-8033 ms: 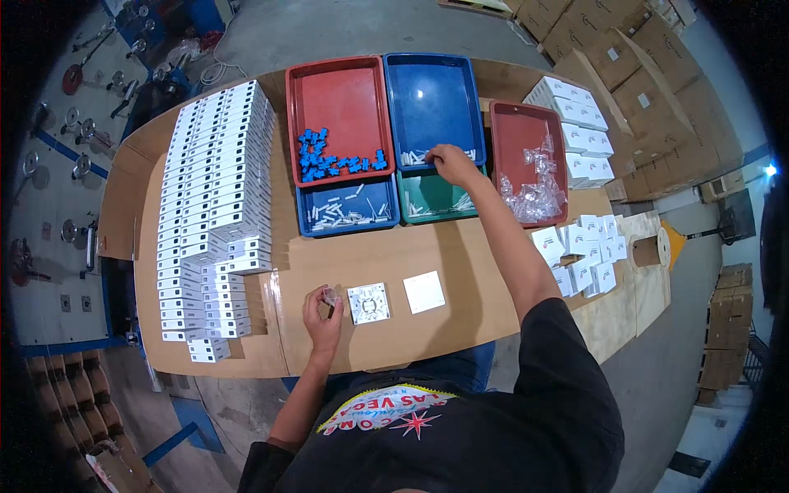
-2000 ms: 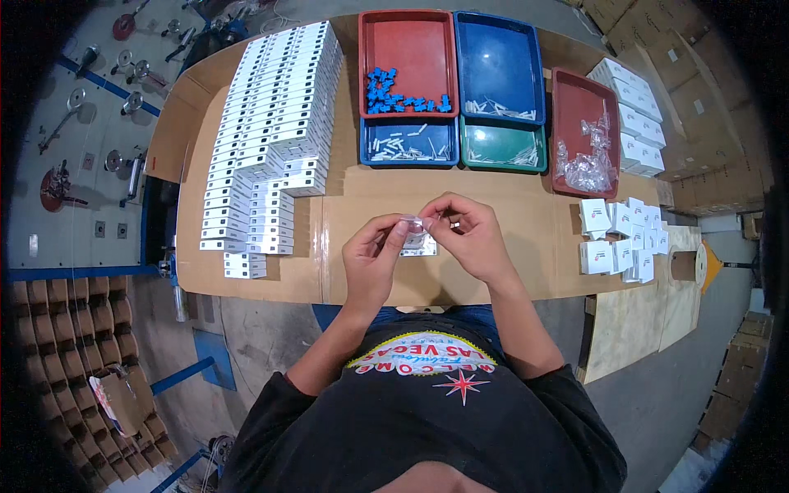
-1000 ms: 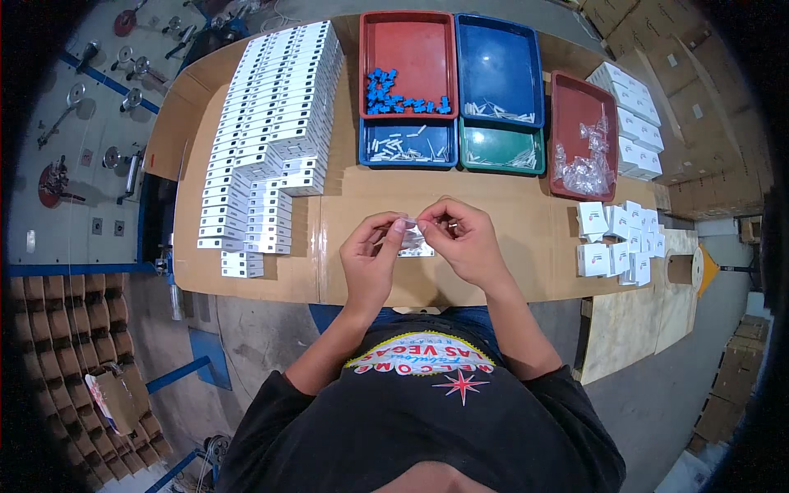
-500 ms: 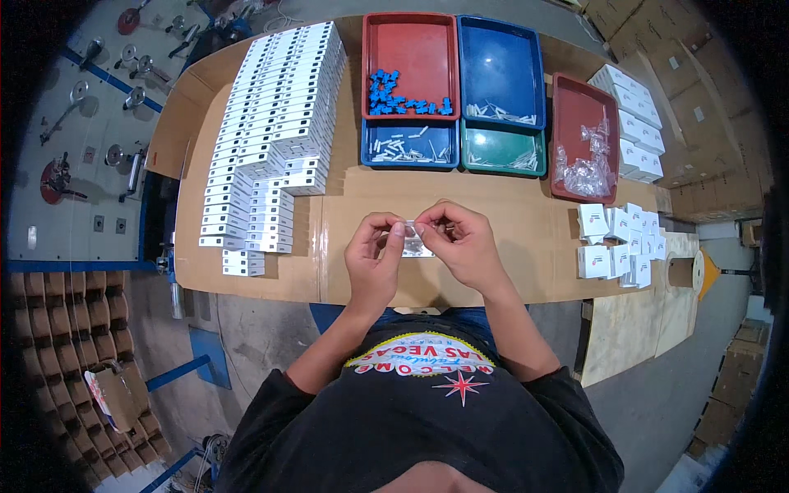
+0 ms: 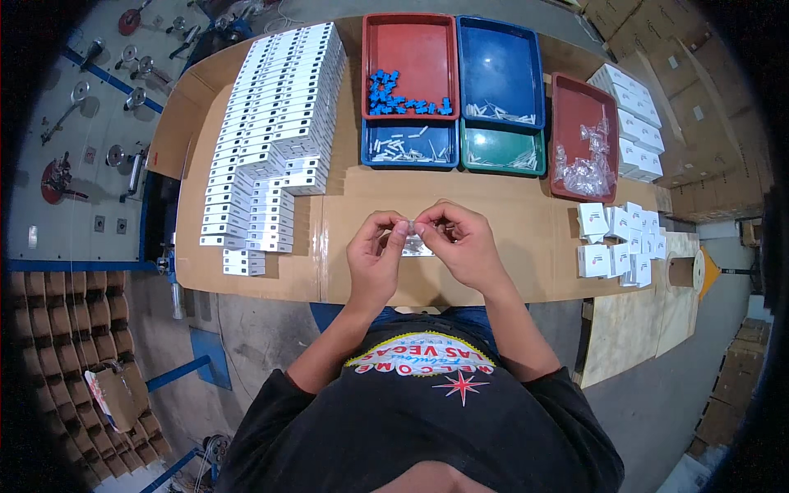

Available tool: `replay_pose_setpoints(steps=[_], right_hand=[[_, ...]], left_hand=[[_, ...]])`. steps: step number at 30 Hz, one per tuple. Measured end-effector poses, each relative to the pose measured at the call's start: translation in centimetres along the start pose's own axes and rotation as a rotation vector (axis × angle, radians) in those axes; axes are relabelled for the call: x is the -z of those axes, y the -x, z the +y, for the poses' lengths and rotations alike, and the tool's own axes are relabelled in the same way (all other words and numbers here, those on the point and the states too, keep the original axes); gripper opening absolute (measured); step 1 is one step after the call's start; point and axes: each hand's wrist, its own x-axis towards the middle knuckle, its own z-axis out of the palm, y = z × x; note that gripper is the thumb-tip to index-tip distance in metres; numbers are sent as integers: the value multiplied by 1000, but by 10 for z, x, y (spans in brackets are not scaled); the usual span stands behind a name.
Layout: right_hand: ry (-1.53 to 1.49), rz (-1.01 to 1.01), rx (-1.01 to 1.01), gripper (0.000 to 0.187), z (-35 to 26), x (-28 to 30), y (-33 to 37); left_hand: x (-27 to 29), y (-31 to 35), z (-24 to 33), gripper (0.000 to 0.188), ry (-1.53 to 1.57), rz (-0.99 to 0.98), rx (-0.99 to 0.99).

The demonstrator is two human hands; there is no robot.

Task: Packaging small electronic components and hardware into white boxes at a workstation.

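Both my hands meet above the cardboard near the table's front edge. My left hand (image 5: 376, 255) pinches one side of a small clear plastic bag (image 5: 411, 228) between thumb and fingers. Opposite it, my right hand (image 5: 460, 245) pinches the other side, its fingertips close to the left ones. The fingers cover most of the bag, so what is inside cannot be told. A whitish piece (image 5: 419, 248) shows just below, between the hands; its kind is unclear.
Stacked white boxes (image 5: 271, 131) fill the left side. Behind my hands stand a red tray (image 5: 411, 49) with blue parts, blue trays (image 5: 501, 62) and a green tray (image 5: 503, 168) with small white sticks. A dark red tray (image 5: 567, 107) holds clear bags; white boxes (image 5: 596, 261) lie at right.
My fingertips have drawn slightly closer together over the bag. Everything else looks the same.
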Motion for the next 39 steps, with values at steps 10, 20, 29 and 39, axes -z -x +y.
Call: replay_pose_setpoints(steps=[10,20,29,39], right_hand=[[10,24,53,8,5,4,0],[121,41,72,11,1,-2,1],[12,26,-64,10,9,12,8],[57,-12,-30,8,16,17,13]], left_hand=[[6,-5,0,14,1,-48,90],[3,1,-5,13,21,18,22],[6,-4,-4,17,62,-19,150],[2,-3,-14,10,-14,-74,38]])
